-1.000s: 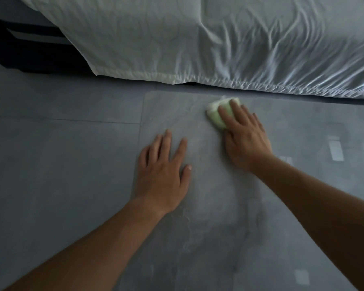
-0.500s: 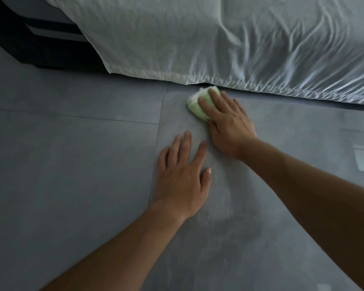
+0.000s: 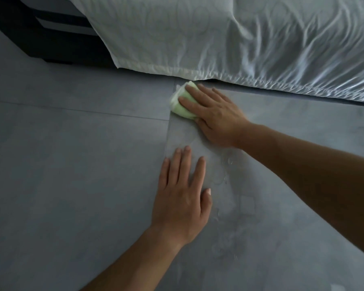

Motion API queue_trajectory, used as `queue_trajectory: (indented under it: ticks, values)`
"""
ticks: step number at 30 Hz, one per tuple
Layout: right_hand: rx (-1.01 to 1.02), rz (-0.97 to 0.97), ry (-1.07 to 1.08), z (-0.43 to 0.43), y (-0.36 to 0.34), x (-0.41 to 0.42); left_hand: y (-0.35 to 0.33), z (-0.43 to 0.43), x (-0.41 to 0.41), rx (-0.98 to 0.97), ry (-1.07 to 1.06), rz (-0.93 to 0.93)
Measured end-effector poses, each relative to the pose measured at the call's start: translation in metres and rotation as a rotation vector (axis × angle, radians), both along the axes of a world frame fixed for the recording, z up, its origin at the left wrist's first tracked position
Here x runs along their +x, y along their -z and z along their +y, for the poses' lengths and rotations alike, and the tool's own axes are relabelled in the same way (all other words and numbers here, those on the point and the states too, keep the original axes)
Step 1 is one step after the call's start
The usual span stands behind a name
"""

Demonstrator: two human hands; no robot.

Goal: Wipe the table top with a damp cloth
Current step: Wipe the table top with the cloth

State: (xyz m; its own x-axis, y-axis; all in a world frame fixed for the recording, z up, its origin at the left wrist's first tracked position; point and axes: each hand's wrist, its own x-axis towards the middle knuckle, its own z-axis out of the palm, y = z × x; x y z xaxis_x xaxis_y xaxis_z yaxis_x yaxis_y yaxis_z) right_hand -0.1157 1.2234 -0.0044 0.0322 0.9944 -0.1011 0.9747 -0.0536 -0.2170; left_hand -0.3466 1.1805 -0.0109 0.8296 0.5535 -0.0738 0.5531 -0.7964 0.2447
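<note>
Cloth (image 3: 179,105) slid left, right hand (image 3: 216,120) flat atop (half hidden), left hand (image 3: 182,198) splayed

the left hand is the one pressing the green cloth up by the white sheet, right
Not quite: it is the right hand that presses the green cloth up by the white sheet. The left hand lies flat on the table and holds nothing. The head view shows this.

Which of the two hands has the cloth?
The right hand, fingers pressing the pale green cloth by the white sheet; the left hand lies flat on bare table.
</note>
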Motion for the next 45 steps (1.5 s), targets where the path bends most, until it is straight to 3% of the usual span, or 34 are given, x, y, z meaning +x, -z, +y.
queue_trajectory:
  ticks: [2,6,11,17,22,27,32,34,40,45]
  values:
    - [-0.006,-0.018,-0.034,-0.003,0.000,0.011,0.000,0.001,0.002,-0.006,-0.009,-0.005]
    - [0.016,0.005,0.163,0.018,-0.004,-0.001,0.000,0.002,0.001,-0.010,-0.011,-0.016]
    - [-0.037,-0.025,-0.139,-0.023,-0.002,-0.006,-0.004,0.002,-0.001,-0.041,-0.009,-0.037]
    - [0.013,0.034,0.219,-0.043,-0.006,0.008,-0.006,-0.004,-0.009,-0.050,-0.008,-0.077]
    - [-0.001,0.017,-0.041,-0.096,-0.002,0.007,-0.010,-0.034,-0.023,-0.051,-0.005,-0.072]
    - [0.044,0.046,0.365,-0.086,-0.002,0.014,-0.008,-0.044,-0.028,-0.055,-0.019,-0.014]
    - [0.035,0.040,0.056,-0.136,-0.002,-0.033,-0.009,-0.044,-0.028,-0.058,-0.006,0.007]
    - [0.027,0.036,0.035,-0.138,-0.002,-0.024,-0.011,-0.045,-0.030,-0.063,-0.014,0.010]
    - [0.078,0.064,0.452,-0.109,0.001,-0.031,-0.009,-0.059,-0.045,-0.070,-0.048,0.015]
    - [0.045,0.036,-0.031,-0.138,0.000,-0.057,-0.010,-0.063,-0.049,-0.091,-0.089,0.008]
